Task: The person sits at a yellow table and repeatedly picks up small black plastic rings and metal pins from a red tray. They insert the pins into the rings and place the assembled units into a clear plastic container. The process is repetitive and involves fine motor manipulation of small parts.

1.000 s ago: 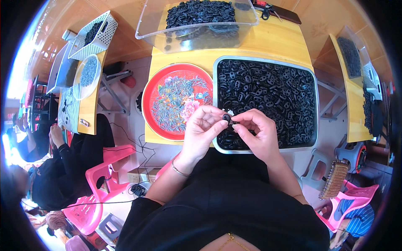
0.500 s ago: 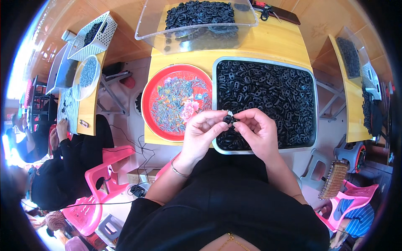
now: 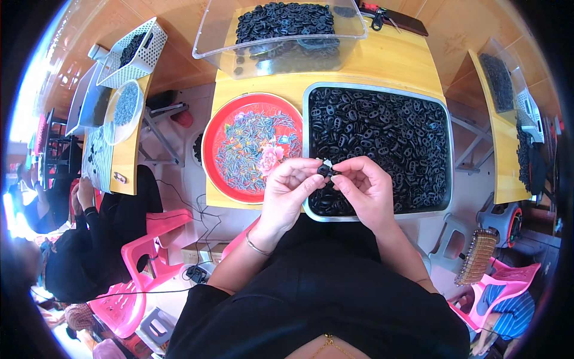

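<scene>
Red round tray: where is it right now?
In the head view the red round tray sits on the yellow table, left of the metal tray of black parts and just ahead of the left hand.

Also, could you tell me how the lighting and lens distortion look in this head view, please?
Head view: strong fisheye, so the yellow table edges bow toward the black rim; bright, even daylight, blown out white at the far left edge; the hands and the small black part between them are sharp; slight glare on the clear plastic bin.
</scene>
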The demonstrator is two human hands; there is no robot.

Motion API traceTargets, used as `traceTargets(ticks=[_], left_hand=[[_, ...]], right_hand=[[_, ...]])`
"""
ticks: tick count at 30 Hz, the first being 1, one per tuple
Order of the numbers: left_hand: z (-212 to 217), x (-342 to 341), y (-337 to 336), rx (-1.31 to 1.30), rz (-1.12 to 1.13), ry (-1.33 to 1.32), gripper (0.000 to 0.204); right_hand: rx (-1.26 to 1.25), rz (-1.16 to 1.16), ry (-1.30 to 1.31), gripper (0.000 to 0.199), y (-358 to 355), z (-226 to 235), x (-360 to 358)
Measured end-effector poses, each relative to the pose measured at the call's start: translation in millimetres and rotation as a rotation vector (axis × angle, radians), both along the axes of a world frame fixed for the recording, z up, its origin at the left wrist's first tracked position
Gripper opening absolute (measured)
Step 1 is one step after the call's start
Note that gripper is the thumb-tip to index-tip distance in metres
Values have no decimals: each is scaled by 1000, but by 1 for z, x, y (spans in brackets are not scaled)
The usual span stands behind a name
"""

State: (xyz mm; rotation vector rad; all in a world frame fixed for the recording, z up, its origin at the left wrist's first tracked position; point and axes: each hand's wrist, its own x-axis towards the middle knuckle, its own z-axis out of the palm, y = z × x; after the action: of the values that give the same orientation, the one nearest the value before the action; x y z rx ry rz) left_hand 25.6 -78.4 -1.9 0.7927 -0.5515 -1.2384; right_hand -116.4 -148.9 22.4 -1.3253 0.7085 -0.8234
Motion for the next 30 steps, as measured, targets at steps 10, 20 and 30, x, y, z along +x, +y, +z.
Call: traceTargets(ticks=[10,20,30], left_hand=[[-1,0,2,-4,-12,-84,21],[3,3,4,34,-22,-111,20],[10,6,7,72,-43,-168,19]], right_hand=[[51,28,-22,14,-1,0,2],[74,55,-65,12,-1,-2,2],[138,63,-100,11,0,-4,3]])
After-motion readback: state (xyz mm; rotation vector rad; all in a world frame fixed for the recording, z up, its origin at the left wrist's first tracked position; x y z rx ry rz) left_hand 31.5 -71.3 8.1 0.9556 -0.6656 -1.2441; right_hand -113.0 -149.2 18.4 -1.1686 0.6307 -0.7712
